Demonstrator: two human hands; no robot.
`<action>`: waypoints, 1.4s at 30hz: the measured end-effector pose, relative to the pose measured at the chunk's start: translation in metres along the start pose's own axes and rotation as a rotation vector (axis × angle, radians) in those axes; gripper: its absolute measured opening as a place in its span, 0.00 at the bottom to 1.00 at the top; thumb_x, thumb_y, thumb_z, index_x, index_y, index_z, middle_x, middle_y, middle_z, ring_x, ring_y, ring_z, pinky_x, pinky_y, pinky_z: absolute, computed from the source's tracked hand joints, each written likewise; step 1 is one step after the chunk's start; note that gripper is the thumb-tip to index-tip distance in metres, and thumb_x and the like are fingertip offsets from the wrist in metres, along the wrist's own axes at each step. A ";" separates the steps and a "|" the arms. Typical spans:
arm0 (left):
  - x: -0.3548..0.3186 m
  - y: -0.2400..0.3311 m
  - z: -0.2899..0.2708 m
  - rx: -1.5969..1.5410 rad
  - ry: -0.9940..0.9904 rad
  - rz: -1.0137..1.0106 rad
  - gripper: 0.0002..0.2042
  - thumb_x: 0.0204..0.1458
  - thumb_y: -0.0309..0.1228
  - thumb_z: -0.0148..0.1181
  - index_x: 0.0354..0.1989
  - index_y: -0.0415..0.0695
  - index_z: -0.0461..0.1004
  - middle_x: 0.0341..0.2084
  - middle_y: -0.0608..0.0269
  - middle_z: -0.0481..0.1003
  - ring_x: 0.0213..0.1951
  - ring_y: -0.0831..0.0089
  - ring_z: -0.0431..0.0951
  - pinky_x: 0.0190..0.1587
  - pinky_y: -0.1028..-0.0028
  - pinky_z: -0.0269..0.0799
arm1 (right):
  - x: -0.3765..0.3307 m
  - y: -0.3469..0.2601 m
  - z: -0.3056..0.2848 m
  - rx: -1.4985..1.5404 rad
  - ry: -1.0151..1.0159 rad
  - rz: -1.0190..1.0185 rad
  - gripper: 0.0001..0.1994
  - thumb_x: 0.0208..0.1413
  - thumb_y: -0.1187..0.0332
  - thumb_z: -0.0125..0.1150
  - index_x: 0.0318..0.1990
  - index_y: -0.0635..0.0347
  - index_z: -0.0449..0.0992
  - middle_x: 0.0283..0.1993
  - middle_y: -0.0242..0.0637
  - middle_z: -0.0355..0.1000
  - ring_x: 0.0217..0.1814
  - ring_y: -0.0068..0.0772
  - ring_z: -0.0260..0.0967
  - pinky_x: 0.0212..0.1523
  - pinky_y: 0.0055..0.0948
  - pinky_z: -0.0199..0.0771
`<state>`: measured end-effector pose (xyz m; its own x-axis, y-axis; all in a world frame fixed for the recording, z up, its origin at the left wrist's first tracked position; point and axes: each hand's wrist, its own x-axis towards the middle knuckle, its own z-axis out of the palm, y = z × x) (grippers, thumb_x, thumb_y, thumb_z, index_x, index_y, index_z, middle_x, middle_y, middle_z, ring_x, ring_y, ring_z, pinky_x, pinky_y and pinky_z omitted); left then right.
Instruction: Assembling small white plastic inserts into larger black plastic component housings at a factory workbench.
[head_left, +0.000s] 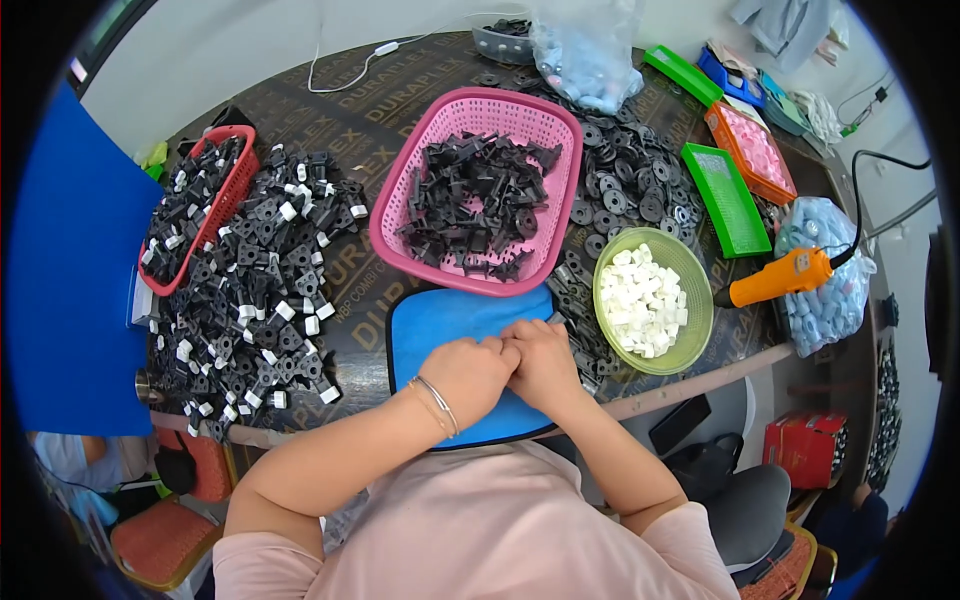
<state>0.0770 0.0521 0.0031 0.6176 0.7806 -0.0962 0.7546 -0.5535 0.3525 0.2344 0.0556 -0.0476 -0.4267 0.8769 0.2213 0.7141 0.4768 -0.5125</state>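
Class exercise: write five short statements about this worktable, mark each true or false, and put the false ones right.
1. The person's left hand and right hand meet over the dark-edged blue mat. True.

2. The round yellow-green plastic basket holds black rings. False: the round yellow-green plastic basket holds small white blocks.

3. The rectangular pink plastic basket holds black plastic parts. True.

4. The right hand grips the orange-and-black handheld power tool. False: neither hand holds the orange-and-black handheld power tool.

5. The long red plastic basket is left of the pink one. True.
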 end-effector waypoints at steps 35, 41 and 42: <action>-0.039 -0.019 -0.037 -1.634 0.209 -0.162 0.19 0.49 0.21 0.58 0.51 0.41 0.65 0.37 0.65 0.72 0.33 0.79 0.73 0.33 0.79 0.72 | 0.056 -0.050 -0.095 0.236 -0.035 -0.503 0.10 0.41 0.79 0.62 0.34 0.58 0.77 0.35 0.38 0.72 0.38 0.40 0.72 0.39 0.32 0.73; -0.053 -0.031 -0.005 -1.627 0.122 -0.281 0.22 0.44 0.19 0.64 0.48 0.42 0.64 0.33 0.64 0.72 0.31 0.78 0.74 0.30 0.78 0.73 | 0.013 0.000 -0.084 -0.139 -0.136 -0.108 0.13 0.43 0.77 0.56 0.39 0.57 0.75 0.39 0.37 0.71 0.38 0.40 0.72 0.35 0.34 0.74; -0.053 -0.032 0.001 -1.676 0.096 -0.290 0.23 0.43 0.19 0.64 0.48 0.42 0.64 0.34 0.64 0.72 0.32 0.78 0.74 0.30 0.78 0.73 | 0.008 0.006 -0.076 -0.409 -0.228 -0.083 0.11 0.45 0.76 0.54 0.38 0.57 0.75 0.41 0.38 0.71 0.38 0.40 0.72 0.35 0.33 0.74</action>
<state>0.0202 0.0279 -0.0035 0.4504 0.8413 -0.2989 -0.2501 0.4403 0.8623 0.2777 0.0704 0.0145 -0.5698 0.8209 0.0369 0.8127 0.5697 -0.1222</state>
